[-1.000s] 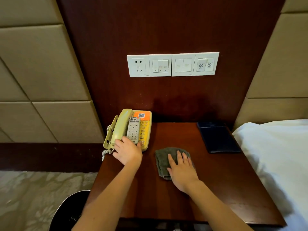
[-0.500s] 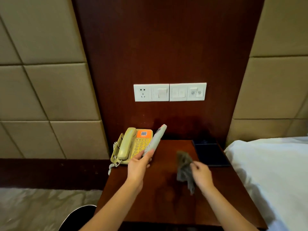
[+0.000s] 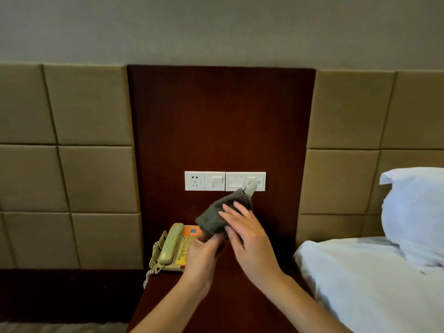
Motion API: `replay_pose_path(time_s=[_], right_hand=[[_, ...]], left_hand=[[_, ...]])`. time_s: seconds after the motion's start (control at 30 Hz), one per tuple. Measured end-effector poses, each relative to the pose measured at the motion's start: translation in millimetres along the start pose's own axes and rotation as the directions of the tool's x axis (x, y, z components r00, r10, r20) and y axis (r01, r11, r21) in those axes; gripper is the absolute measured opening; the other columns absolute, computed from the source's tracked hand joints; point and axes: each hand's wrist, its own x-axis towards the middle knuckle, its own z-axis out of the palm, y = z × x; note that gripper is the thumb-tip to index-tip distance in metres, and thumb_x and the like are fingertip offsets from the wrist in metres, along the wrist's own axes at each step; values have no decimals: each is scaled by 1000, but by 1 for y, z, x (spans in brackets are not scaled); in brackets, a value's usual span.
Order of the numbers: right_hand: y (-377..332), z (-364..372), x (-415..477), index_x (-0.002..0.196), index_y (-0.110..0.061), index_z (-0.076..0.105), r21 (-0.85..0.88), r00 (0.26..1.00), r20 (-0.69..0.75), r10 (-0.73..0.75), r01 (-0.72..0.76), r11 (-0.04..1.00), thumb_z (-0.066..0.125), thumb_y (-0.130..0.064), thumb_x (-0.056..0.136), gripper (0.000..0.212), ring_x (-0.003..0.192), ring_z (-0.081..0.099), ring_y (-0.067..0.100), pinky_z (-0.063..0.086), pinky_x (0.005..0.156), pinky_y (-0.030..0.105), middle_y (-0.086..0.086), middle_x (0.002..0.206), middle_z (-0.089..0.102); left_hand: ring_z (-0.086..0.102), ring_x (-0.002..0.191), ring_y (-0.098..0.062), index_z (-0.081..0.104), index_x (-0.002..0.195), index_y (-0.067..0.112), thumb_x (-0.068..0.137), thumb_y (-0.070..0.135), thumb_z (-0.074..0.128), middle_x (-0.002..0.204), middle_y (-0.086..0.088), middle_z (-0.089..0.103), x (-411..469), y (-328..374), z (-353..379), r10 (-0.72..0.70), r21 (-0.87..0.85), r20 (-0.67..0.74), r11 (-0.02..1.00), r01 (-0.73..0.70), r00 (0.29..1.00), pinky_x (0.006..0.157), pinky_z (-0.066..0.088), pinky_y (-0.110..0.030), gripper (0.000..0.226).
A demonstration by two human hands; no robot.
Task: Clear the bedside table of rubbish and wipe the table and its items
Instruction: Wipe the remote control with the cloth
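My left hand (image 3: 204,251) grips the lower end of a grey remote control (image 3: 251,188), held up above the dark wooden bedside table (image 3: 230,306). A dark grey cloth (image 3: 216,218) is wrapped over most of the remote, so only its top tip shows. My right hand (image 3: 245,231) holds the cloth around the remote, fingers laid over it. A beige and orange telephone (image 3: 174,248) sits at the table's back left corner, partly hidden by my left hand.
A white socket and switch panel (image 3: 224,180) is on the wooden wall panel behind my hands. The bed with white sheet (image 3: 365,280) and a pillow (image 3: 415,212) borders the table on the right. Padded wall panels stand on both sides.
My left hand lifted the remote off the telephone and raised it. My right hand picked the cloth up from the table and brought it over the remote. The camera tilted upward.
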Motion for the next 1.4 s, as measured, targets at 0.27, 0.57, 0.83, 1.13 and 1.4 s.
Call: replay_pose_path(time_s=[0.27, 0.57, 0.83, 1.13, 1.4], right_hand=[[16, -65, 46, 133, -12, 53, -55, 960, -177, 217, -229, 972, 49, -13, 97, 36, 139, 35, 19, 26, 117, 41, -1, 140, 50], [-23, -33, 0, 121, -13, 65, -62, 997, -7, -80, 79, 995, 40, -24, 91, 41, 127, 44, 2, 31, 112, 28, -8, 128, 60], [10, -61, 25, 124, -7, 62, -199, 973, -223, 64, -109, 974, 52, -9, 92, 33, 125, 52, 25, 39, 107, 47, 8, 128, 61], [9, -39, 14, 115, -11, 68, -268, 981, -175, -83, 33, 963, 47, -19, 88, 35, 116, 60, 16, 22, 112, 57, 0, 118, 68], [-22, -36, 4, 120, -8, 64, -149, 975, -183, -126, 99, 984, 44, -20, 91, 37, 125, 50, 11, 15, 117, 42, 0, 126, 62]], left_hand=[[62, 82, -12, 68, 105, 8, 76, 25, 67, 94, -11, 70, -35, 18, 11, -24, -21, 96, 999, 27, 995, 77, 49, -23, 34], [64, 90, -22, 66, 106, 4, 88, 4, 56, 94, -11, 73, -38, 14, 7, -65, -159, 39, 985, 71, 997, 84, 49, -32, 21], [64, 85, -18, 68, 104, 2, 87, 13, 60, 100, -17, 70, -45, 19, 10, -102, -111, 85, 988, 111, 991, 79, 49, -26, 22], [68, 74, -16, 69, 94, 5, 89, 10, 57, 83, -10, 73, -39, 12, 14, -149, -201, 25, 968, 151, 989, 72, 47, -25, 14], [64, 81, -18, 70, 88, 6, 92, 8, 51, 87, -12, 67, -21, 25, 23, -142, -229, 98, 960, 161, 985, 82, 48, -30, 19]])
